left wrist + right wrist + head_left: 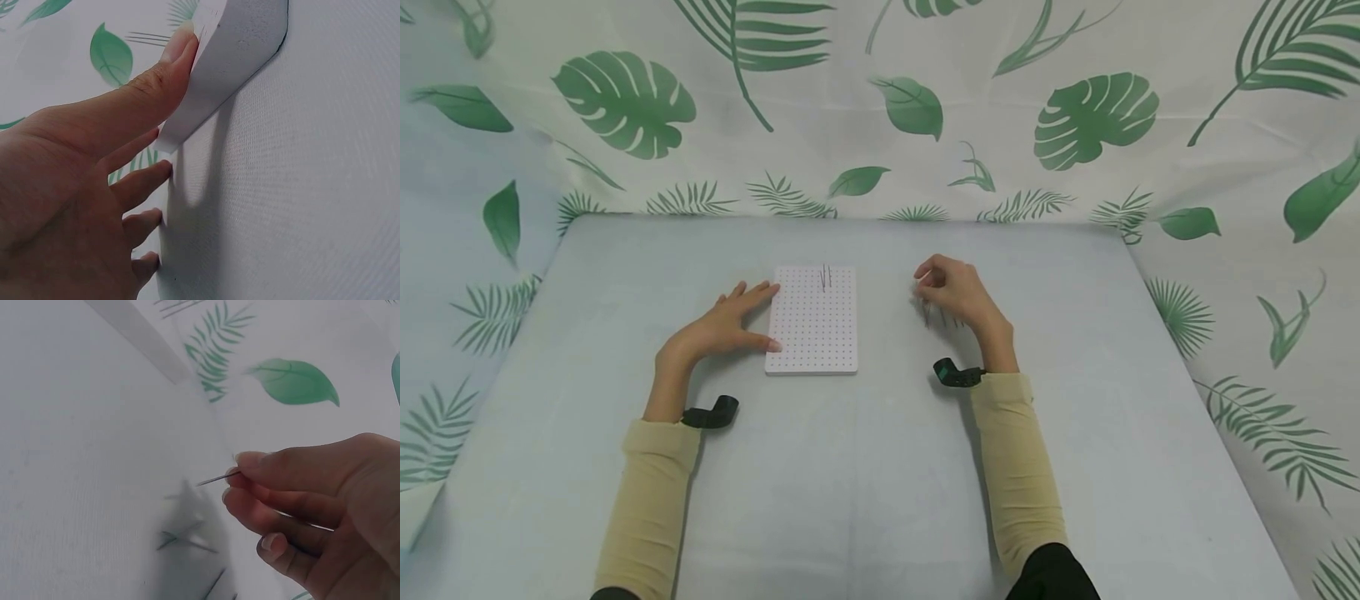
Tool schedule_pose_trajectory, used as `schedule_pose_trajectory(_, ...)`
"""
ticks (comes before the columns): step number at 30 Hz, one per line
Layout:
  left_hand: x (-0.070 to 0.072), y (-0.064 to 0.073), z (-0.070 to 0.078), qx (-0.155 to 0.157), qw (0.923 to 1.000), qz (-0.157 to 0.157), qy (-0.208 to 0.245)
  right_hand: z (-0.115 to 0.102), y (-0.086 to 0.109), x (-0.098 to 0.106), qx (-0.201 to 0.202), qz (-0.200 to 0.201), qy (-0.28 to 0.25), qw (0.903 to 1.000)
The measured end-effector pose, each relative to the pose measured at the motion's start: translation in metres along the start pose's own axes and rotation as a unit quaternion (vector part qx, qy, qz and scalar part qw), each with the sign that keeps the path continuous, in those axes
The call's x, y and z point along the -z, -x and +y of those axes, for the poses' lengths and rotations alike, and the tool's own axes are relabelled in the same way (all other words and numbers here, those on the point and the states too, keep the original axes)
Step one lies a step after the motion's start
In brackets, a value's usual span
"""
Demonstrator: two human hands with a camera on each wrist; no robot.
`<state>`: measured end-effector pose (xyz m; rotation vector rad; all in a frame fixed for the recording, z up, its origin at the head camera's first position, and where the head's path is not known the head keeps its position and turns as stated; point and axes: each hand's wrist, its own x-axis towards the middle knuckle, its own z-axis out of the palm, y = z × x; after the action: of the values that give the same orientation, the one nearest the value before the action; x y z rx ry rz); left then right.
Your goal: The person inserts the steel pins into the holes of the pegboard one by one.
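A white pegboard (812, 333) with rows of small holes lies on the table. Three thin metal pins (825, 277) stand upright near its far edge. My left hand (718, 326) is spread along the board's left side, thumb on its near left corner and index fingertip at the upper left edge. In the left wrist view the thumb presses the rim of the board (240, 69). To the right of the board, my right hand (957, 290) pinches one thin metal pin (217, 479) between thumb and index finger, just above the table.
Several loose pins (187, 541) lie scattered and crossed on the table under my right hand. The white-covered table (850, 467) meets a leaf-patterned cloth (910, 167) at its far edge. Black wrist cameras (958, 373) sit by both cuffs.
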<state>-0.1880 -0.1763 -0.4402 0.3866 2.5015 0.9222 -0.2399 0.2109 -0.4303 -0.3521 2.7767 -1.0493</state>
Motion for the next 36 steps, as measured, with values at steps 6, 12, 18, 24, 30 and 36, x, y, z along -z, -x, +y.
schedule_pose_trajectory(6, 0.001, 0.001, -0.001, 0.000, 1.0000, 0.000, 0.002, -0.010, 0.000, -0.003, 0.011, -0.001, -0.040, 0.9991)
schedule_pose_trajectory(12, 0.000, 0.002, -0.003, -0.003, 1.0000, 0.000, 0.005, -0.016, -0.003, -0.011, 0.021, 0.000, -0.070, 0.9973)
schedule_pose_trajectory(18, 0.001, 0.003, -0.002, -0.004, 1.0000, 0.002, 0.007, -0.024, -0.006, -0.020, 0.047, 0.023, -0.093, 0.9943)
schedule_pose_trajectory(24, 0.002, 0.002, -0.003, -0.008, 0.9999, -0.002, 0.006, -0.032, -0.009, -0.030, 0.064, 0.041, -0.125, 0.9892)
schedule_pose_trajectory(30, 0.003, 0.001, -0.004, -0.005, 1.0000, -0.003, -0.001, -0.042, -0.017, -0.040, 0.090, 0.051, -0.140, 0.9848)
schedule_pose_trajectory(36, 0.002, 0.001, -0.001, -0.006, 1.0000, -0.003, 0.007, -0.054, -0.024, -0.046, 0.097, 0.056, -0.154, 0.9816)
